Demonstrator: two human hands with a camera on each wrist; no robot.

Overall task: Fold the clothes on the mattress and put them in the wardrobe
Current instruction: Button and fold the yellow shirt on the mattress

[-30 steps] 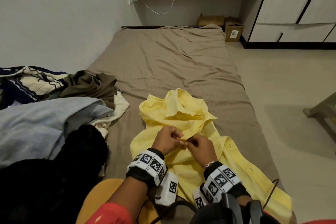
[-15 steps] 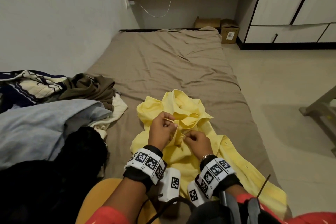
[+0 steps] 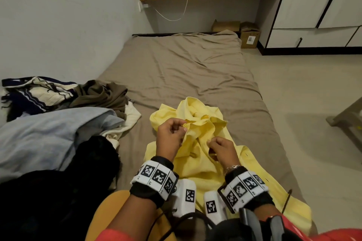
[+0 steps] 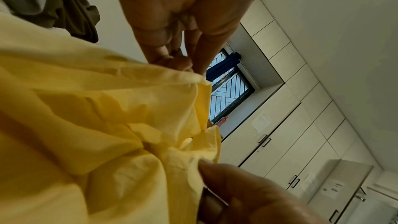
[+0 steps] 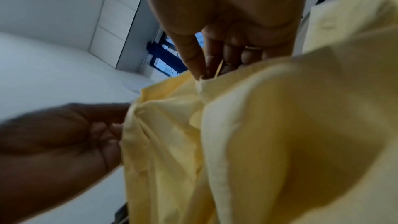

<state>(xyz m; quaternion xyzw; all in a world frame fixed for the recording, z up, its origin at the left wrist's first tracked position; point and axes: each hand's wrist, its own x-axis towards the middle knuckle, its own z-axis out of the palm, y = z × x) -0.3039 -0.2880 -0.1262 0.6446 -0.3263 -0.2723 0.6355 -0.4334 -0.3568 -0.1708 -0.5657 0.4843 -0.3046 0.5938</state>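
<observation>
Pinching the front edge of a pale yellow shirt [image 3: 197, 164], the left hand [image 3: 170, 139] held the cloth up near the collar, fingers curled round it, while the right hand [image 3: 222, 149] nipped the facing edge just beside it. Shirt lay crumpled and creased at the near end of the brown-sheeted mattress [image 3: 176, 68], buttonholes showing along one edge, collar bunched at its far side. Heap of other clothes [image 3: 58, 119] sat left of it.
</observation>
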